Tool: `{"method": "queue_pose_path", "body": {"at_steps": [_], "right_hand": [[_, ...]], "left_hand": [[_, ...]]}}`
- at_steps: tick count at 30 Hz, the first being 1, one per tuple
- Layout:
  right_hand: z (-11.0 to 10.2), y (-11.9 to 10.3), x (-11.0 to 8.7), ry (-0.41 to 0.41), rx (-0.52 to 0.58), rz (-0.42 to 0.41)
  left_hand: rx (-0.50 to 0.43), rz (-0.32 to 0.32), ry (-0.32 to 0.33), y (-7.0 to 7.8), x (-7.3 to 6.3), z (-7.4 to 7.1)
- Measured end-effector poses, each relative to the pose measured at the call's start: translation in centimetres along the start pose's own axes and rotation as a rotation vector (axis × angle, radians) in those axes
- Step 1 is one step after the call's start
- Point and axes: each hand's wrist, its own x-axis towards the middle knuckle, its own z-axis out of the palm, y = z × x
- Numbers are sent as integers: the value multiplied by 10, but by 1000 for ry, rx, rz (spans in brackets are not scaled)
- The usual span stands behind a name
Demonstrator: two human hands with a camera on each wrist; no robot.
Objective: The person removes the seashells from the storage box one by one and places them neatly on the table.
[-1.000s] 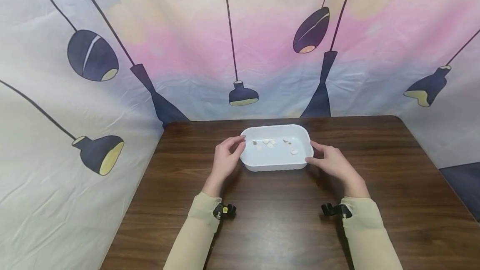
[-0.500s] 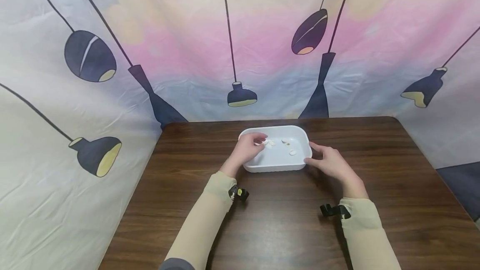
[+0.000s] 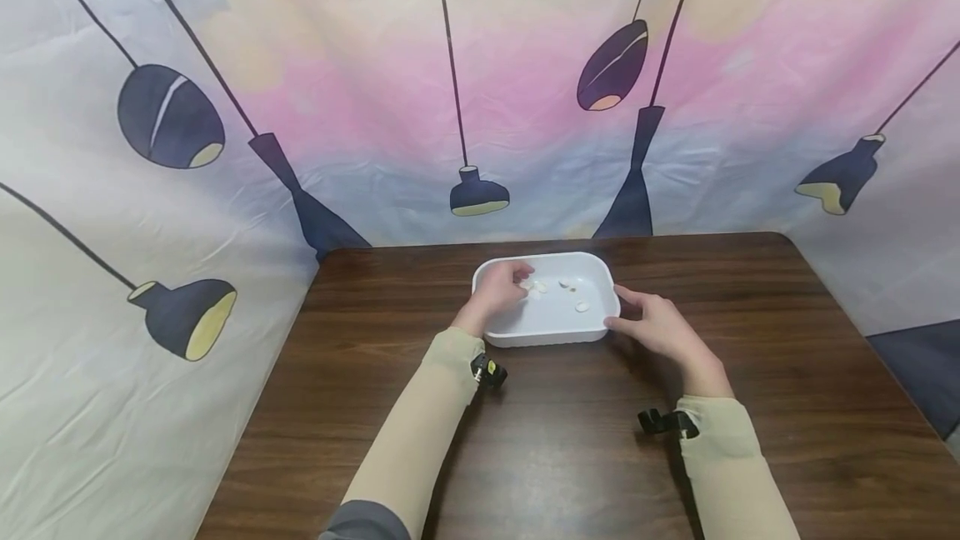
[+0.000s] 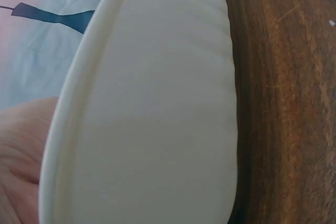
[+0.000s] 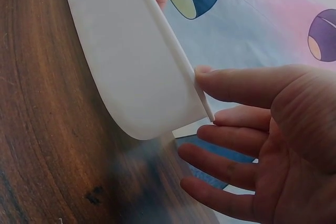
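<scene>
In the head view a white rectangular dish [image 3: 551, 338] sits toward the back of the table. Several small white and brownish shells [image 3: 582, 307] lie in it. My left hand [image 3: 497, 288] reaches over the dish's left end, fingers bent down inside, thumb and forefinger apart; it hides part of the floor there. Only its palm shows in the left wrist view, behind the dish wall [image 4: 157, 98]. My right hand [image 3: 660, 325] holds the right end. In the right wrist view its thumb [image 5: 231, 83] presses the rim, forefinger opposite, other fingers extended.
The dark wood table [image 3: 570, 448] extends around the dish on every side. Right behind its back edge hangs a cloth [image 3: 360, 107] printed with pendant lamps. Black wrist cameras [image 3: 491, 372] are strapped over both sleeves.
My left hand has left the dish's left edge and moved right, over the rim and down among the shells. My right hand stays at the right end. The view has shifted slightly.
</scene>
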Motion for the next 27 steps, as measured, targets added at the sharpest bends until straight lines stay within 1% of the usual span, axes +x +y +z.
{"method": "queue_pose_path", "body": {"at_steps": [6,15,21,27], "right_hand": [[0,1,1,2,0,3],[0,1,2,3,7,-3],[0,1,1,14,0,-16],[1,3,1,7,-2,3]], "left_hand": [[0,14,9,-1,0,5],[-5,-9,26,-7,4,9],[11,2,37,-8,4,10],[41,15,41,-8,4,14]]}}
